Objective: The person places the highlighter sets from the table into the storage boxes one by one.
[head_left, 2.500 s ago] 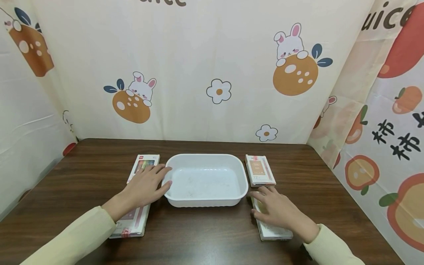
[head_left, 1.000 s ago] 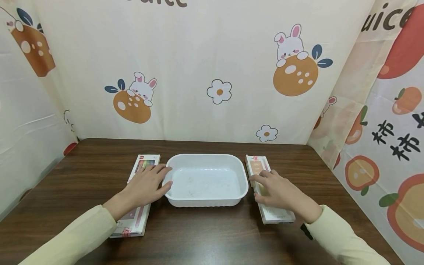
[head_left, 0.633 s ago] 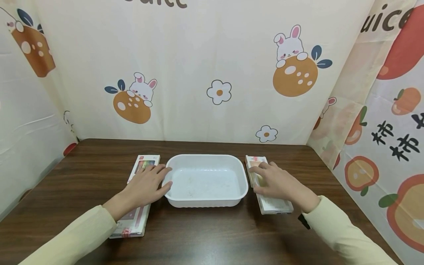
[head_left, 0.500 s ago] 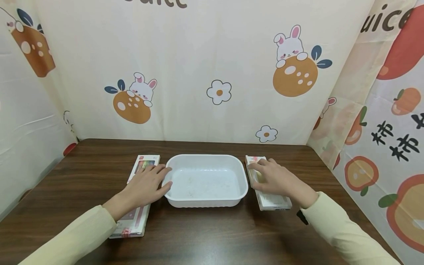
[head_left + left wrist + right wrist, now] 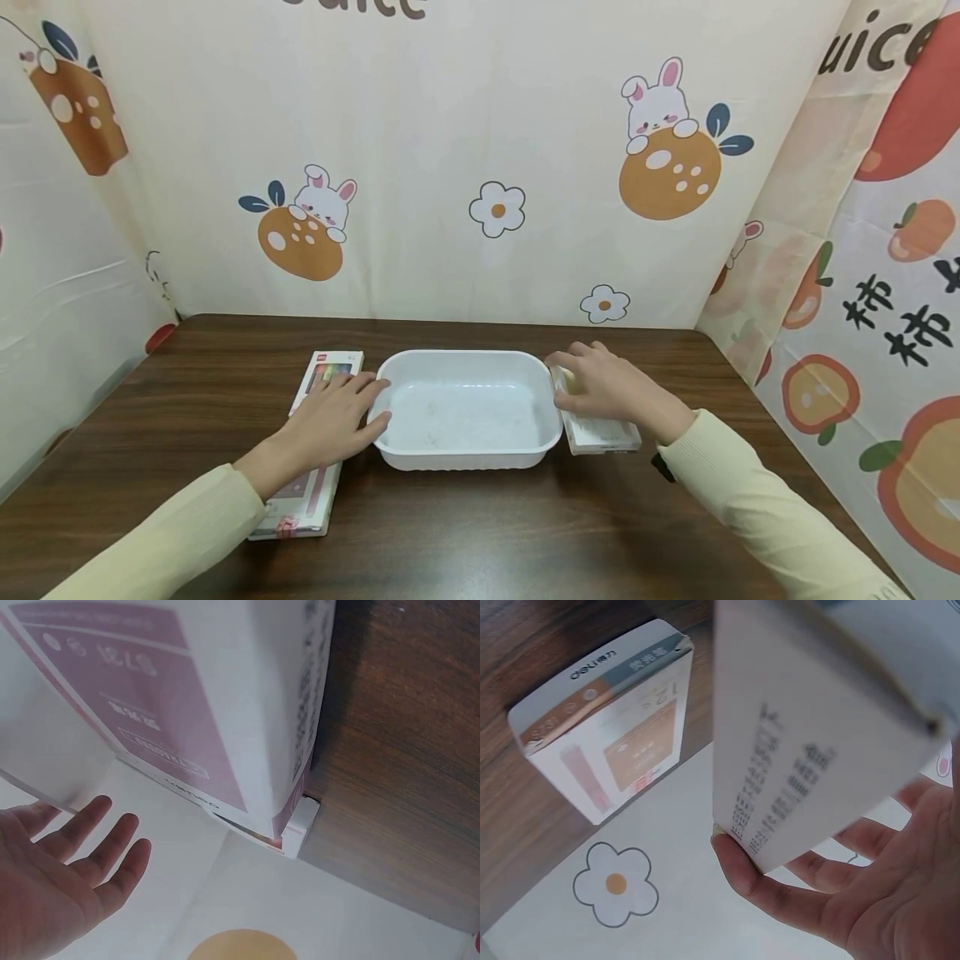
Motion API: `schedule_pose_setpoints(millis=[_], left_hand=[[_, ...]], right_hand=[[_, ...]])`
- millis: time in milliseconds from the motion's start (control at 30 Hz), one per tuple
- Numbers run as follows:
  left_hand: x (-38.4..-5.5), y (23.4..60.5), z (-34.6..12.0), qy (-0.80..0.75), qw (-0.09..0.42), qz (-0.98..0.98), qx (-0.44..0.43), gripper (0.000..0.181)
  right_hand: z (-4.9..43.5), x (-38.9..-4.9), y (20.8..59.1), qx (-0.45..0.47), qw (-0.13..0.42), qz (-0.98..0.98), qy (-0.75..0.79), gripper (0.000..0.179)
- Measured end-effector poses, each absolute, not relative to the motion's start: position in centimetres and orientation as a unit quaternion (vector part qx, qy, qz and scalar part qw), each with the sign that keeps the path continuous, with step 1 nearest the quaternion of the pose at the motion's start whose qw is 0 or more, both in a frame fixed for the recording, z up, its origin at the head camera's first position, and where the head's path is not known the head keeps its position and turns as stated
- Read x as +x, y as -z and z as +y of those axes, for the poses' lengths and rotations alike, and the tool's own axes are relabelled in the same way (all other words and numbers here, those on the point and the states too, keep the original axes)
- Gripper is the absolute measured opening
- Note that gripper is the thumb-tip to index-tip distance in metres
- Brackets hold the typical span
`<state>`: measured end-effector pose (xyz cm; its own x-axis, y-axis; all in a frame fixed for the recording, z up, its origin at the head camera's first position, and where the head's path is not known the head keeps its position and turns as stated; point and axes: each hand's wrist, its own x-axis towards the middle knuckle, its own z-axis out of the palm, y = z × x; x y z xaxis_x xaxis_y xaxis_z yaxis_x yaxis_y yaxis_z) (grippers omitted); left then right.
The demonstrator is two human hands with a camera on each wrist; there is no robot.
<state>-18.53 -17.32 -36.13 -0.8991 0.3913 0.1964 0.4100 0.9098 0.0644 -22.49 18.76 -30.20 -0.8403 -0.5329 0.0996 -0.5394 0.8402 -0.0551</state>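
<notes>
My right hand (image 5: 615, 387) grips a flat white carton (image 5: 600, 435) by its long sides, at the basin's right edge. In the right wrist view the carton (image 5: 787, 742) is tilted and raised, thumb and fingers on its edges. Behind it lies a white deli box with an orange-brown label (image 5: 641, 742); the head view hides nearly all of it. My left hand (image 5: 330, 421) lies with spread fingers at the left rim of the white basin (image 5: 465, 460). Beneath that hand are a purple-labelled white box (image 5: 300, 504) and, farther back, a box with a rainbow-coloured front (image 5: 337, 365).
The dark wooden table (image 5: 465, 533) ends at a cream curtain (image 5: 420, 258) printed with rabbits and flowers. Another printed cloth (image 5: 840, 333) hangs along the right side. White cloth (image 5: 67, 292) borders the left.
My right hand has taken hold of the nearer right carton, raised it, and carried it forward and then left towards the basin, over the farther box. The left hand and basin stay put.
</notes>
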Motion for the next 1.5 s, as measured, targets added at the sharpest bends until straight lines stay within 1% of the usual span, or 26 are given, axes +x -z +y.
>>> schedule_pose_setpoints(millis=[367,933,1500], left_hand=[[-18.7,36.2,-17.2,0.049,0.083,-0.974,-0.203,0.053],[-18.7,36.1,-17.3,0.052,0.09,-0.972,-0.211,0.052],[-18.5,36.1,-17.3,0.053,0.092,-0.972,-0.211,0.051]], right_hand=[[16.8,-23.3,29.9,0.274,0.018,-0.961,-0.04,0.044],[12.8,-24.4,29.4,0.281,0.003,-0.959,-0.03,0.046],[10.1,-25.1,30.1,0.273,-0.019,-0.961,-0.029,0.049]])
